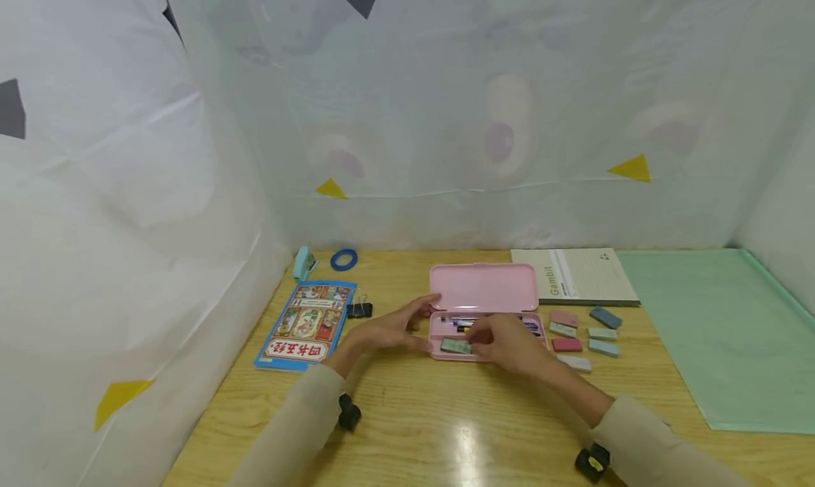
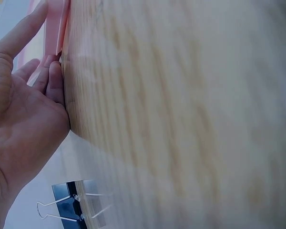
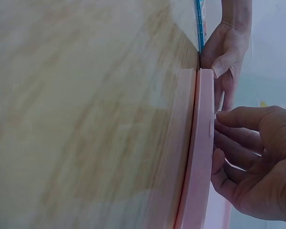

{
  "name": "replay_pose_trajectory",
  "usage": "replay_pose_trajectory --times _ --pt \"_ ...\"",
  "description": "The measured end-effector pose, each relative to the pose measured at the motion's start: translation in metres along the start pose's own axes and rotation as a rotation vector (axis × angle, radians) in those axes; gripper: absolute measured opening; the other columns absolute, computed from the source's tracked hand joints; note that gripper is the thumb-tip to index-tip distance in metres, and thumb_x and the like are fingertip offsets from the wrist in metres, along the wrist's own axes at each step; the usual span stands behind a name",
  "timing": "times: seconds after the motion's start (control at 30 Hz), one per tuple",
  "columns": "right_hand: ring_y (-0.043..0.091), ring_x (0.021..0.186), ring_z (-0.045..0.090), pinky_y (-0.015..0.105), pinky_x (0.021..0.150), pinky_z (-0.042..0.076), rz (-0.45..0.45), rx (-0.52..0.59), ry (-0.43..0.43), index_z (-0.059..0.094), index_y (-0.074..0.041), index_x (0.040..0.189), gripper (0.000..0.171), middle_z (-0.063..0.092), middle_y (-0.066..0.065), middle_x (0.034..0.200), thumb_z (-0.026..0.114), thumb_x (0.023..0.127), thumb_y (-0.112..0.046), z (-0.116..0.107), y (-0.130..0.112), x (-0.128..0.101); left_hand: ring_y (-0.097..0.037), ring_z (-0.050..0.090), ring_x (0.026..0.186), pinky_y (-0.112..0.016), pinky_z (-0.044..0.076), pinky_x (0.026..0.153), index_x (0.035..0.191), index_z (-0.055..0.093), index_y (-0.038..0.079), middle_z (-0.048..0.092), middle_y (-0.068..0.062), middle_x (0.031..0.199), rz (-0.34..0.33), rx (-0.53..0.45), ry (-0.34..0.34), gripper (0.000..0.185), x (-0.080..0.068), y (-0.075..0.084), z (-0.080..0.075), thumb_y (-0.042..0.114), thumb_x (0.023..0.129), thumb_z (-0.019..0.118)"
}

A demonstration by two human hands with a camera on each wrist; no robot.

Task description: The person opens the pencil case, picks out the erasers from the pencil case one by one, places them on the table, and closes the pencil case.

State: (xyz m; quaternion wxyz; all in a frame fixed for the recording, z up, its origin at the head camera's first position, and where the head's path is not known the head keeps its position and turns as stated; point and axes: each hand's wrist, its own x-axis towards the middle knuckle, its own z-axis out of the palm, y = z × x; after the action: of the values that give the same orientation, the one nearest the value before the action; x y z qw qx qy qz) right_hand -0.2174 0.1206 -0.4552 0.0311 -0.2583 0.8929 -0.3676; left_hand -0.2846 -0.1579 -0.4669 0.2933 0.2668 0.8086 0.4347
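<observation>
A pink pencil case (image 1: 482, 289) lies open in the middle of the wooden table, lid tipped back, pens in its tray. My left hand (image 1: 417, 324) rests with straight fingers against the case's left end; the left wrist view shows this hand (image 2: 26, 105) touching the pink edge (image 2: 55, 28). My right hand (image 1: 484, 340) hovers over the tray and pinches the right end of a grey-green eraser (image 1: 454, 345) lying at the front of the tray. In the right wrist view my right hand's curled fingers (image 3: 238, 143) reach over the case rim (image 3: 202, 143), hiding the eraser.
Several loose erasers (image 1: 567, 345) lie right of the case. A Gambit notebook (image 1: 576, 276) and a green mat (image 1: 719, 331) are further right. At left lie a blue picture book (image 1: 305, 324), a binder clip (image 1: 359, 308), a blue tape ring (image 1: 344, 260) and a stapler (image 1: 304, 262).
</observation>
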Motion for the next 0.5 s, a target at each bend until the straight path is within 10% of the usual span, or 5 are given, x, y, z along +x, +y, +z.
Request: replay_pose_trajectory --times 0.5 --pt "0.008 0.081 0.063 0.028 0.073 0.052 -0.003 0.033 0.039 0.079 -0.012 0.096 0.012 0.073 -0.004 0.09 0.078 0.089 -0.003 0.0099 -0.0032 0.0041 -0.022 0.036 0.146 -0.047 0.03 0.12 0.166 0.017 0.037 0.037 -0.005 0.157 0.009 0.006 -0.003 0.095 -0.0001 -0.0012 0.0003 0.026 0.094 0.079"
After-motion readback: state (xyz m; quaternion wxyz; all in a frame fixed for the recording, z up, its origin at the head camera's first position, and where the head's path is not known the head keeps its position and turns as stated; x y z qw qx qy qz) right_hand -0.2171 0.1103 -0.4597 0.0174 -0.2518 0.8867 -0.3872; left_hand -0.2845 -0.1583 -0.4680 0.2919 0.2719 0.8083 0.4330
